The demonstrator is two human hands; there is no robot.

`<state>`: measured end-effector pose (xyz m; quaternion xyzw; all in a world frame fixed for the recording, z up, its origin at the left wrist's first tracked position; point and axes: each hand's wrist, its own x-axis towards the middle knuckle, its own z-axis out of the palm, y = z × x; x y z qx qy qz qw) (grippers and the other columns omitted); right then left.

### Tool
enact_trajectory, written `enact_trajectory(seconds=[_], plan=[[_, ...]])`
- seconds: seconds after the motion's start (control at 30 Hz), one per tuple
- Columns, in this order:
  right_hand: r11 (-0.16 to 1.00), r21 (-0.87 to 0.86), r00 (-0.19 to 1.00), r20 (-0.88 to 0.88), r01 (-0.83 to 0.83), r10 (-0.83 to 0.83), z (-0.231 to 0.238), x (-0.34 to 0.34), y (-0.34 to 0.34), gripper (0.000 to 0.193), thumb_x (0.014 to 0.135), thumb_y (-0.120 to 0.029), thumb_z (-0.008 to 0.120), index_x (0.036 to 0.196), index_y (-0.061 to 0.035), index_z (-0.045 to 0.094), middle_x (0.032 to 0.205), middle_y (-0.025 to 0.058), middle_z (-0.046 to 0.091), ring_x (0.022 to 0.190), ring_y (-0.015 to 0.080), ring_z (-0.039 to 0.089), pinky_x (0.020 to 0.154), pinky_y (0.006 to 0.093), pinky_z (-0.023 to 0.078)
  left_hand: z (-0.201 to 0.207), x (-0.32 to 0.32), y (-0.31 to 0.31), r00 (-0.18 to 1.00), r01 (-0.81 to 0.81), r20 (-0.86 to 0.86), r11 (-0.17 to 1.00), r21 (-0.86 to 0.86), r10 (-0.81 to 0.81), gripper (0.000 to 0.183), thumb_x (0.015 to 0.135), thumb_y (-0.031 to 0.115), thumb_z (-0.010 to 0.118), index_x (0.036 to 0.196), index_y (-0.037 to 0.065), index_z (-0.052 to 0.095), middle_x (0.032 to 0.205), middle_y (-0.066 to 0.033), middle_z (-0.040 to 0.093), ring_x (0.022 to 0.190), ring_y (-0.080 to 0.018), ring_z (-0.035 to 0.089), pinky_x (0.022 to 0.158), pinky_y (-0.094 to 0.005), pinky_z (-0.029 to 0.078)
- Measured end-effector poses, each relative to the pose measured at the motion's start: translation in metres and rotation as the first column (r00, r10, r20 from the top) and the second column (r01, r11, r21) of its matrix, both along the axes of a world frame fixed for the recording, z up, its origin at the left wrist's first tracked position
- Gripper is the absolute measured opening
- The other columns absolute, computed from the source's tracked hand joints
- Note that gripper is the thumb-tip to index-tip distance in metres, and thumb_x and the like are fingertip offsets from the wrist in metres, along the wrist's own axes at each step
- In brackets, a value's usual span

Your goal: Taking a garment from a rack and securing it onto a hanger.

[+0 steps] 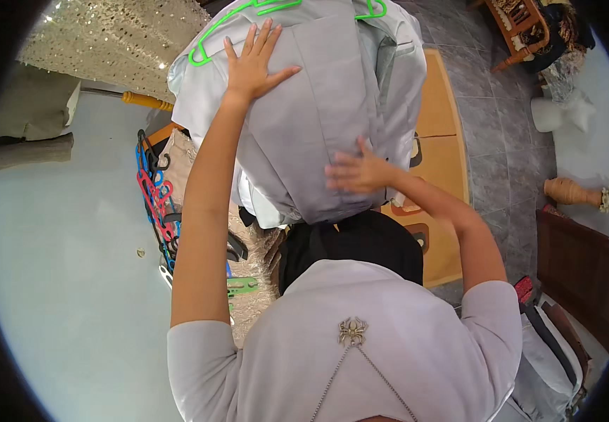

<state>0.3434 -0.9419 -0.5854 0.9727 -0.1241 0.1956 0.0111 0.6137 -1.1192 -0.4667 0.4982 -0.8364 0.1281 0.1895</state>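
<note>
Grey garment (294, 119), smooth and pale with long seams running down it, lay spread in front of you at the upper middle of the view, its lower end close to the black cloth (385, 246) near your body; what held it up from below was hidden. Your left hand (250, 67) rested flat on its upper left part, the fingers released and spread wide, gripping nothing. Your right hand (359, 172) was over its lower right part, slightly blurred, the fingers stretched out and unclenched; you could not tell whether the palm pressed the fabric. Bright green hanger (199, 58) parts showed along the garment's top edge, just beside your left fingertips. To your left, a cluster of red, blue and black hangers (155, 193) lay beside a beige, shiny cloth (258, 309), with a sequined fabric (107, 42) farther up. To your right, a tan mat (445, 162) with rounded patterns covered part of the grey tiled floor (491, 133), and a clay-coloured vase (572, 191) appeared well apart from the garment.
</note>
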Motion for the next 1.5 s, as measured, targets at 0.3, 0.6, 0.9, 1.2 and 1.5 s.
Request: enact_trajectory(seconds=[0.3, 0.6, 0.9, 1.2, 1.5], plan=[[0.654, 0.271, 0.635, 0.167, 0.706, -0.754, 0.057, 0.045, -0.069, 0.059, 0.083, -0.045, 0.049, 0.137, -0.0259, 0.033, 0.148, 0.0113, 0.010, 0.136, 0.0353, 0.005, 0.096, 0.0684, -0.001, 0.004, -0.004, 0.000, 1.000, -0.010, -0.006, 1.000, 0.007, 0.010, 0.087, 0.071, 0.073, 0.044, 0.140, 0.023, 0.026, 0.147, 0.0016, 0.018, 0.135, -0.0217, 0.018, 0.101, -0.0629, 0.001], [0.962, 0.269, 0.986, -0.141, -0.047, 0.087, -0.040, -0.034, 0.052, 0.056, 0.081, -0.040, 0.053, 0.134, -0.0306, 0.036, 0.146, 0.0021, 0.021, 0.135, 0.0264, 0.015, 0.099, 0.0660, -0.002, -0.002, -0.001, 0.000, 0.999, -0.022, -0.029, 1.000, -0.020, 0.021, 0.063, 0.084, 0.054, 0.040, 0.139, 0.025, 0.027, 0.146, 0.0032, 0.020, 0.134, -0.0216, 0.021, 0.101, -0.0631, 0.003], [0.858, 0.154, 0.823, 0.242, 0.490, -0.514, 0.088, 0.062, -0.141, 0.051, 0.086, -0.041, 0.046, 0.136, -0.0336, 0.033, 0.148, -0.0020, 0.017, 0.137, 0.0272, 0.011, 0.096, 0.0692, 0.000, -0.009, -0.020, 0.011, 0.972, -0.235, -0.045, 0.965, -0.117, 0.231, 0.052, 0.088, 0.038, 0.041, 0.138, 0.032, 0.028, 0.144, 0.0028, 0.026, 0.130, -0.0263, 0.029, 0.098, -0.0673, 0.005], [0.568, -0.035, 0.558, 0.250, 0.822, -0.792, 0.091, 0.005, -0.214, 0.049, 0.087, -0.051, 0.040, 0.134, -0.0436, 0.029, 0.148, 0.0010, 0.015, 0.135, 0.0325, 0.014, 0.090, 0.0748, -0.001, -0.006, 0.032, 0.033, 0.902, -0.432, -0.007, 0.900, -0.060, 0.432, 0.059, 0.086, 0.053, 0.038, 0.139, 0.029, 0.026, 0.147, 0.0021, 0.019, 0.135, -0.0231, 0.018, 0.096, -0.0691, 0.000], [0.605, -0.067, 0.585, 0.360, 0.793, -0.727, 0.129, 0.026, -0.239, 0.056, 0.086, -0.043, 0.048, 0.137, -0.0285, 0.031, 0.148, 0.0066, 0.014, 0.135, 0.0331, 0.010, 0.089, 0.0752, -0.001, 0.002, 0.047, 0.056, 0.856, -0.516, -0.104, 0.849, -0.118, 0.506, 0.061, 0.085, 0.053, 0.040, 0.139, 0.029, 0.027, 0.149, -0.0095, 0.010, 0.136, -0.0330, 0.008, 0.090, -0.0706, -0.013]])
